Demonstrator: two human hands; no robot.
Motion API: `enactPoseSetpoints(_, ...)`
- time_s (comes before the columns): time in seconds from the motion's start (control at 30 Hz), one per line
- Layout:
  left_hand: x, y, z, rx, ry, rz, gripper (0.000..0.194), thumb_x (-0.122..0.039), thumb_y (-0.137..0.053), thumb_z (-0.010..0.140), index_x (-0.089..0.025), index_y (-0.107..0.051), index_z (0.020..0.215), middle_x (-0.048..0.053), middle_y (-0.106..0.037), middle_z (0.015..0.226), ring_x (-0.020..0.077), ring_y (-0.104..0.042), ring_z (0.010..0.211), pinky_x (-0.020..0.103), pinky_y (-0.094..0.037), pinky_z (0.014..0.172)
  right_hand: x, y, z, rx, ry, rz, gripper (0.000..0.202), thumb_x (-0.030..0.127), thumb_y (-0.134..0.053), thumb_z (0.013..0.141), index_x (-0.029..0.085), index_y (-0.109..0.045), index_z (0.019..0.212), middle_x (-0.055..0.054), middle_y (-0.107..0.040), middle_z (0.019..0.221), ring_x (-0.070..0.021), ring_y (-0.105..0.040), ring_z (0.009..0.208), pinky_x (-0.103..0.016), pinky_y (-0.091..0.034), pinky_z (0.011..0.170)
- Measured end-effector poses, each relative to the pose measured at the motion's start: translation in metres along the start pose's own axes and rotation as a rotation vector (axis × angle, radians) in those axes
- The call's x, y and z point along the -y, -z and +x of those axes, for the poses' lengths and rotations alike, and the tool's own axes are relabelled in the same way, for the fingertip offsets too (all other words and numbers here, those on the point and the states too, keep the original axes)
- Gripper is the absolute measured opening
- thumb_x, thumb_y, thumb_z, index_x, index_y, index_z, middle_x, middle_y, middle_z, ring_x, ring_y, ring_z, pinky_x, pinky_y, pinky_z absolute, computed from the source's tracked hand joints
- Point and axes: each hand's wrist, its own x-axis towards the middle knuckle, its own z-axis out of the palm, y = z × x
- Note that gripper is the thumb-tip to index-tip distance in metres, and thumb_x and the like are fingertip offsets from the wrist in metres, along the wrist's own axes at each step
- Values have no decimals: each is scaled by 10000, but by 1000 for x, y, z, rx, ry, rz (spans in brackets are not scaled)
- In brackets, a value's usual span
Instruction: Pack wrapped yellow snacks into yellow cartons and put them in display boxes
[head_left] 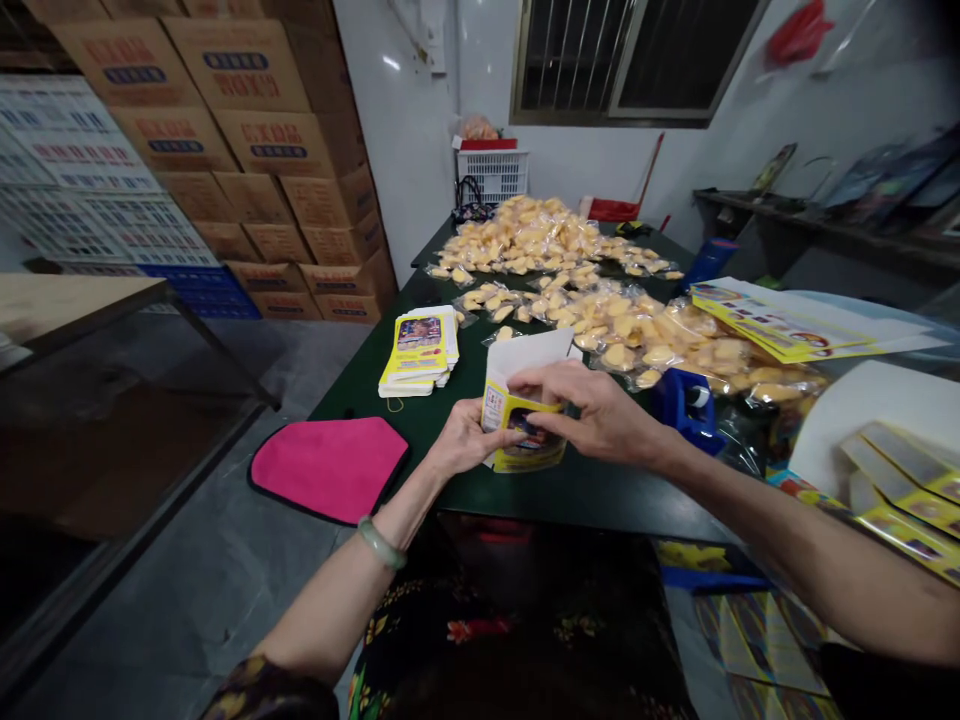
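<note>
A small yellow and white carton (529, 455) stands upright over the near edge of the green table, its white top flap raised. My left hand (469, 438) is closed around the carton's left side, thumb across the printed front. At the carton's open top is my right hand (592, 410), its fingers bent over the rim and partly inside, the thumb on the front. Whether those fingers also hold something inside is hidden. To the left lies a stack of flat yellow printed cartons (420, 350). Beyond the carton spread many clear-wrapped yellow pieces (622, 325).
A blue tape dispenser (688, 408) sits right of my right hand. Flat printed card sheets (795, 320) and a white box of cartons (840, 420) are farther right. A pink pad (330, 465) juts past the table's left edge. Brown boxes (262, 150) are stacked behind.
</note>
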Motion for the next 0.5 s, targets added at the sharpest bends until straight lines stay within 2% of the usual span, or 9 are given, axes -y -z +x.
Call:
enactPoseSetpoints(0.07, -1, 3, 1, -42, -54, -19, 424, -393, -792, 633, -143, -672, 954, 78, -734, 913, 224, -700, 818, 354, -578, 767, 0, -1, -11, -250, -67, -109, 67, 232, -616, 815, 223, -553, 795, -83, -658, 1157, -271, -587, 1104, -478, -431, 938)
enactPoseSetpoints(0.13, 0, 10, 0, -61, -87, -23, 434, -367, -782, 659, -150, -652, 1012, 78, -728, 956, 211, -695, 846, 340, -572, 785, -4, -4, -24, -496, -190, -146, 218, 272, -666, 776, 244, -565, 967, -104, -583, 1279, -315, -481, 1255, -542, -359, 1031)
enactPoseSetpoints(0.17, 1, 14, -1, -69, -83, -17, 410, -364, -775, 670, -148, -655, 997, 75, -729, 945, 202, -693, 831, 331, -571, 776, -8, -8, -31, -567, -262, -100, 308, 286, -673, 769, 249, -543, 1046, -115, -557, 1309, -316, -459, 1280, -544, -356, 1044)
enactPoseSetpoints(0.2, 4, 17, -3, -79, -69, -9, 378, -367, -770, 674, -142, -663, 959, 71, -730, 919, 193, -691, 802, 323, -571, 758, -13, -14, -37, -593, -329, -4, 365, 300, -667, 774, 246, -512, 1100, -126, -556, 1305, -307, -482, 1263, -529, -390, 1028)
enactPoseSetpoints(0.27, 10, 21, -6, -111, -39, 12, 344, -374, -770, 671, -135, -669, 895, 63, -729, 871, 180, -680, 750, 313, -569, 725, -21, -31, -46, -547, -440, 267, 383, 333, -632, 801, 231, -461, 1127, -136, -614, 1213, -275, -592, 1135, -470, -491, 935)
enactPoseSetpoints(0.33, 16, 19, -9, -164, -57, 53, 343, -379, -762, 677, -135, -659, 895, 60, -720, 860, 175, -670, 745, 308, -562, 723, -24, -53, -50, -503, -513, 488, 358, 369, -588, 832, 226, -433, 1121, -118, -662, 1108, -240, -660, 997, -415, -548, 845)
enactPoseSetpoints(0.37, 19, 15, -11, -202, -87, 91, 350, -379, -749, 692, -138, -647, 924, 62, -713, 881, 177, -667, 767, 308, -559, 734, -23, -64, -50, -521, -538, 541, 373, 381, -567, 846, 227, -416, 1150, -119, -658, 1116, -232, -663, 989, -404, -554, 839)
enactPoseSetpoints(0.43, 22, 4, -14, -304, -171, 201, 378, -377, -716, 727, -148, -609, 1008, 72, -692, 953, 183, -659, 838, 307, -550, 774, -14, -85, -48, -604, -575, 518, 493, 384, -549, 861, 220, -341, 1277, -147, -589, 1242, -233, -620, 1092, -406, -531, 907)
enactPoseSetpoints(0.5, 22, -7, -17, -398, -240, 305, 468, -388, -701, 738, -156, -550, 1116, 89, -660, 1055, 195, -645, 924, 311, -539, 825, -5, -98, -42, -668, -607, 399, 683, 387, -578, 843, 195, -225, 1395, -180, -487, 1356, -249, -544, 1204, -424, -482, 985)
